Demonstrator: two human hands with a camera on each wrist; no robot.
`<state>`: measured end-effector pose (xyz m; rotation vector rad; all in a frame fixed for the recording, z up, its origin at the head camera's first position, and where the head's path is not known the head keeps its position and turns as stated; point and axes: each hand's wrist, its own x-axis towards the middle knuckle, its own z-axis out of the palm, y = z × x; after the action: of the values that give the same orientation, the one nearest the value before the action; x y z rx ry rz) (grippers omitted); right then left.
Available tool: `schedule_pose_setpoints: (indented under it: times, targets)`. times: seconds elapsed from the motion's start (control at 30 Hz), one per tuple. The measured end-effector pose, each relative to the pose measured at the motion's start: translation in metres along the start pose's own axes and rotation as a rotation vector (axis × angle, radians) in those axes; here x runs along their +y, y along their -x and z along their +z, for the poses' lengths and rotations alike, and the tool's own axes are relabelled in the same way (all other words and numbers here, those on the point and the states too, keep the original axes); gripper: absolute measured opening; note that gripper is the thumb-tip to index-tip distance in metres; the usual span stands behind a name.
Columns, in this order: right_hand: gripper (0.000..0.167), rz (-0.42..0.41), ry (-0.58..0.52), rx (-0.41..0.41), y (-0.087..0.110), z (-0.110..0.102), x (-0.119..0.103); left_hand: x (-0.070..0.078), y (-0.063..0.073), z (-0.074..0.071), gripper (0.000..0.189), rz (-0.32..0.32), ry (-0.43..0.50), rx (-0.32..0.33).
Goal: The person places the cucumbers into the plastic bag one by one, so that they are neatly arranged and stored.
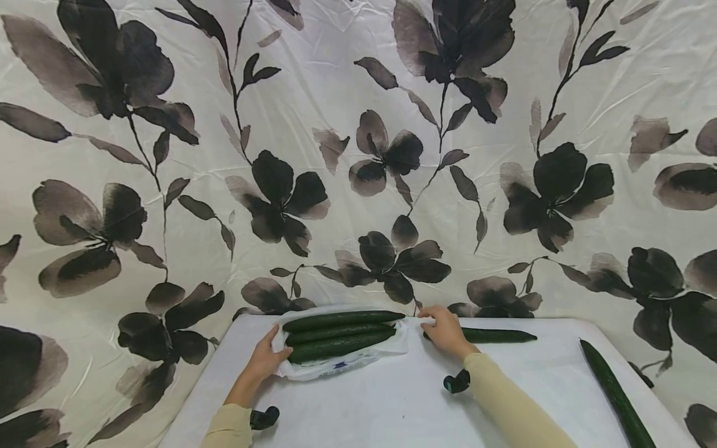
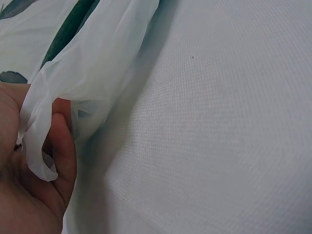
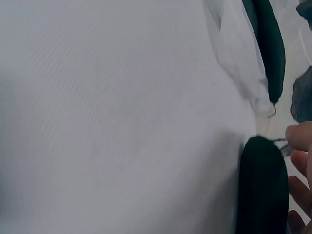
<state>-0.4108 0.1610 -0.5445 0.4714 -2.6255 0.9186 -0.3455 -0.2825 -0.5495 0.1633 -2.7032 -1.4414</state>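
A white plastic bag [image 1: 366, 359] with printing on its side lies at the table's far edge, its mouth spread around three long dark green cucumbers [image 1: 342, 333]. My left hand [image 1: 263, 358] grips the bag's left end; in the left wrist view its fingers [image 2: 63, 156] curl round a fold of the film. At the bag's right end my right hand [image 1: 446, 333] appears to pinch a thin white strip of it, though the contact is small and partly hidden. Just under that hand lies another cucumber [image 1: 501, 335], its rounded end close beside the fingers [image 3: 300, 195] in the right wrist view.
One more cucumber [image 1: 616, 392] lies slanted near the right edge of the white table [image 1: 364, 410]. A cloth with dark flowers [image 1: 386, 149] hangs behind and around the table. Dark wrist-worn devices [image 1: 263, 418] show at both sleeves.
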Motion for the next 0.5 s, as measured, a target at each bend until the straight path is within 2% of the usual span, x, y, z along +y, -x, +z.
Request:
schedule_pose_setpoints:
  times: [0.27, 0.5]
  targets:
    - [0.022, -0.004, -0.002, 0.015, 0.016, -0.02, 0.022, 0.001, 0.001, 0.0, 0.079, -0.003, -0.008, -0.011]
    - [0.025, 0.013, -0.009, -0.005, 0.027, -0.034, 0.037, 0.002, 0.001, -0.001, 0.079, -0.003, -0.013, -0.017]
